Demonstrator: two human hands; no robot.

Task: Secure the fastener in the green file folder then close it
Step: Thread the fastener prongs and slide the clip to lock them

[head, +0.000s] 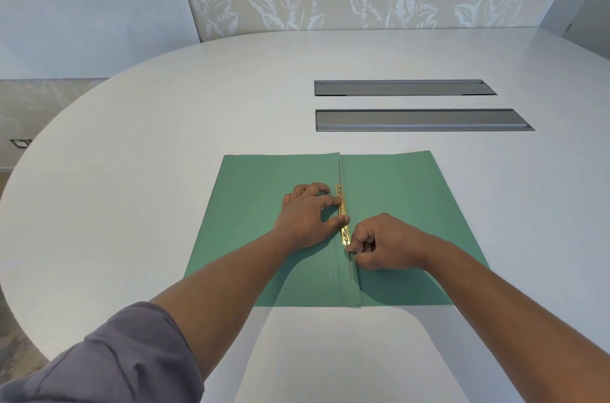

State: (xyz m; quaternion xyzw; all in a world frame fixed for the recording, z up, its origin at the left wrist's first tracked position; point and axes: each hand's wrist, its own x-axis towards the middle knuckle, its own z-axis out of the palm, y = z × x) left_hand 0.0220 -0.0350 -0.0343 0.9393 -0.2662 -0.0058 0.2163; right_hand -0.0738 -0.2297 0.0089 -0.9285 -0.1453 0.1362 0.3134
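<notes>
While the green file folder (396, 204) lies open and flat on the white table (165, 171), toward the table's near edge and roughly at its middle, both hands work at the centre fold. The fastener (343, 214), a narrow brass-coloured strip with thin grey metal prongs extending beyond both of its ends, runs along the fold from front to back.

The left hand (305, 218) rests on the left leaf of the folder with its fingers spread; the fingertips (343, 221) and thumb press against the left side of the brass strip, holding it down. The left forearm is bare, with a grey sleeve (109, 359) pushed up above the elbow.

The right hand (383, 242) rests on the right leaf, curled into a loose fist. Its thumb and forefinger are pinched together at the near end of the strip, where the near prong begins; whether they grip the prong itself cannot be determined.

Two long grey recessed panels (419, 120) sit in the table surface beyond the folder, toward the far right edge, well apart from it.
</notes>
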